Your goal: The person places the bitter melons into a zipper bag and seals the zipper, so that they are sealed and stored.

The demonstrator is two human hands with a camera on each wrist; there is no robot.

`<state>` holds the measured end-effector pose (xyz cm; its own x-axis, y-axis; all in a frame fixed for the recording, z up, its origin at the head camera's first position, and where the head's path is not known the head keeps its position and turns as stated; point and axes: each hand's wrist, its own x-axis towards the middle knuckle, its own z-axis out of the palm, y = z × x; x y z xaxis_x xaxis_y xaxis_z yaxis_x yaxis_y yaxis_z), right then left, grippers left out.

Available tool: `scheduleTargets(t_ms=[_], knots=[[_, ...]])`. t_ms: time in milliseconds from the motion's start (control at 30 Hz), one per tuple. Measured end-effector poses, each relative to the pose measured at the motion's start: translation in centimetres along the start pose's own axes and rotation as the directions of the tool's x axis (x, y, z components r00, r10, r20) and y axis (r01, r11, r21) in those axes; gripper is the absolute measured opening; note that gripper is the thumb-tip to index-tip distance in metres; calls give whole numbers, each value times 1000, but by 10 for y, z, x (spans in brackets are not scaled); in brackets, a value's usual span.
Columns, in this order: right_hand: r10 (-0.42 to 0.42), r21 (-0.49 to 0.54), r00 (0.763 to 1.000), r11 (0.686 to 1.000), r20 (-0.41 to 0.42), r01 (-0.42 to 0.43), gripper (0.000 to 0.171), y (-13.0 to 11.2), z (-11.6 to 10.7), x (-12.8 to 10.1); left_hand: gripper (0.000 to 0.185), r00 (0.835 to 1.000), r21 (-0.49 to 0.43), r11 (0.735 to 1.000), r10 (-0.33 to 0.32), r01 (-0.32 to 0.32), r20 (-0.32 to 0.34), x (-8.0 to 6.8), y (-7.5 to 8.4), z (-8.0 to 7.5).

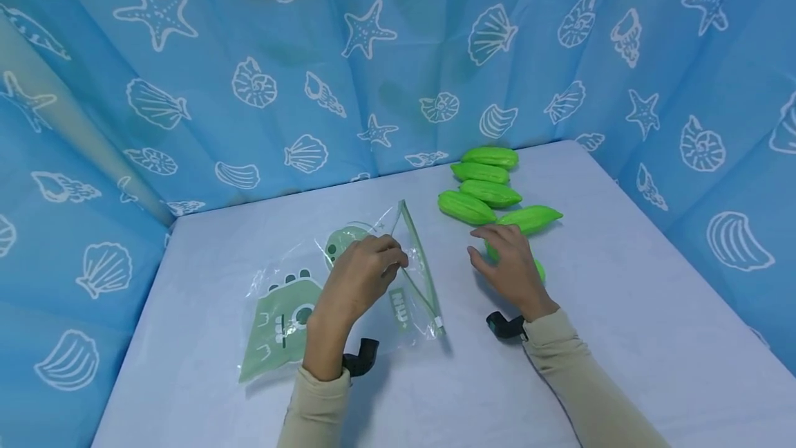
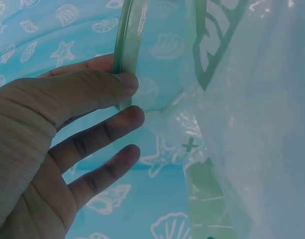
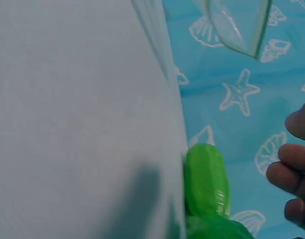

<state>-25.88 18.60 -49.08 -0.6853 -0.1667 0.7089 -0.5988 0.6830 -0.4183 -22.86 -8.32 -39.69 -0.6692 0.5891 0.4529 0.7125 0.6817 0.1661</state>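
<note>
My left hand (image 1: pixel 361 275) pinches the green zip edge of a clear zip bag (image 1: pixel 267 337) printed with green cartoon figures. In the left wrist view, the thumb and forefinger hold the zip strip (image 2: pixel 126 50) while two other fingers stand apart from it. The bag lies on the table with its mouth facing right, held partly open. My right hand (image 1: pixel 510 268) hovers with spread, slightly bent fingers over a bright green ribbed fruit (image 1: pixel 539 270), which it partly hides. Nothing shows between the fingers (image 3: pixel 294 157) in the right wrist view.
Several more green ribbed fruits (image 1: pixel 466 207) with pointed ends lie in a loose row toward the table's back right. A white cloth covers the table (image 1: pixel 622 282). Blue curtains (image 1: pixel 398 54) with white shell prints hang behind and at both sides.
</note>
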Motion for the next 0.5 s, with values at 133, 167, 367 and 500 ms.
scheduleTargets(t_ms=[133, 167, 367, 500], knots=[[47, -25, 999, 999, 8, -47, 33, 0, -10, -1, 17, 1000, 0, 1000, 2, -2, 4, 0, 0, 2], [59, -37, 998, 998, 15, -58, 35, 0, -13, -1, 17, 1000, 0, 1000, 1, -2, 3, 0, 0, 2], [184, -95, 981, 979, 54, -178, 44, 6, -32, -8, 17, 1000, 4, 1000, -8, 8, 2, 1, -2, -1], [274, -126, 958, 957, 90, -262, 49, 10, -41, -14, 18, 1000, -2, 1000, -20, 20, 4, 1, -3, -2]])
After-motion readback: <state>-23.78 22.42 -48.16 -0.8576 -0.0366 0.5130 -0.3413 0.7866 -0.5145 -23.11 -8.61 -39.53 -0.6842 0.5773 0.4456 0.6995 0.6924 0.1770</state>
